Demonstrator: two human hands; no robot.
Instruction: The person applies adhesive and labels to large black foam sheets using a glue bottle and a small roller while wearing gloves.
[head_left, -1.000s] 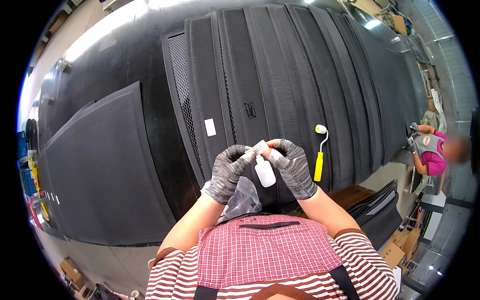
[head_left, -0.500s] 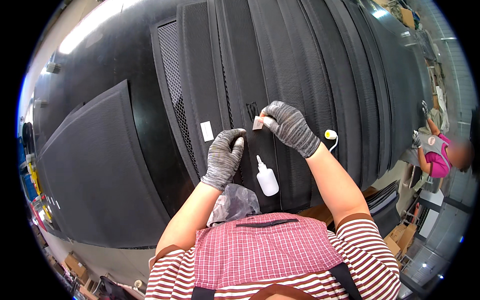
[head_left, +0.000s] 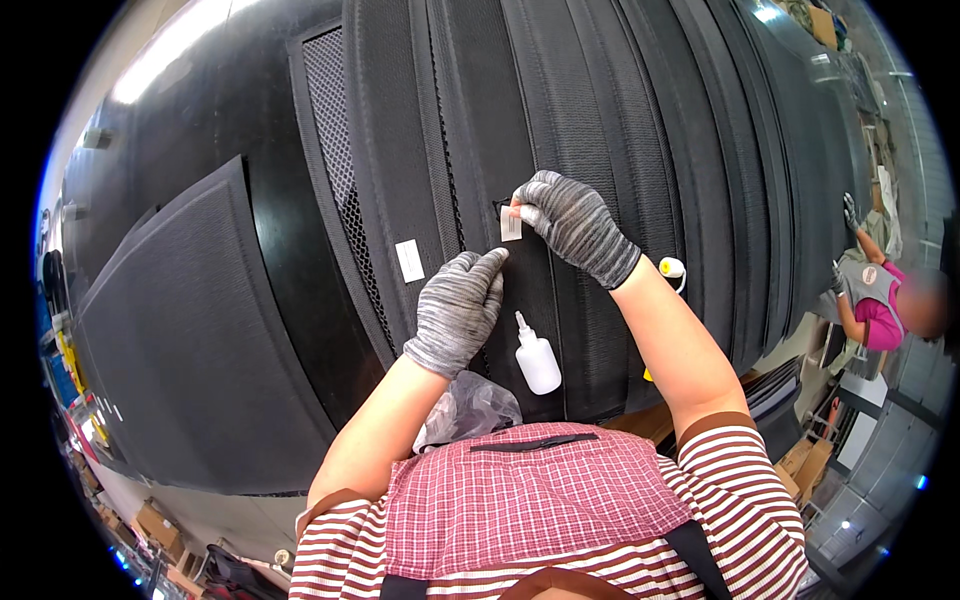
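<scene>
My right hand, in a grey striped glove, pinches a small white label by its upper right edge. The label is over a black ribbed mat, beside a dark glossy patch on it. Just below and left of the label is my left hand, gloved alike, its fingers closed together; anything between the fingertips is too small to make out. A second white label lies on the mat left of that hand. Between my forearms lies a white squeeze bottle with a pointed nozzle.
A crumpled clear plastic bag lies by my left forearm. Beyond my right wrist is a white-and-yellow round object with a cord. Black panels lie at left. Across the table at far right, a co-worker stands with gloved hands near its edge.
My right hand has moved slightly up and left with the label, which now hangs more upright. My left hand has shifted right and up, its index finger straighter and nearer the label.
</scene>
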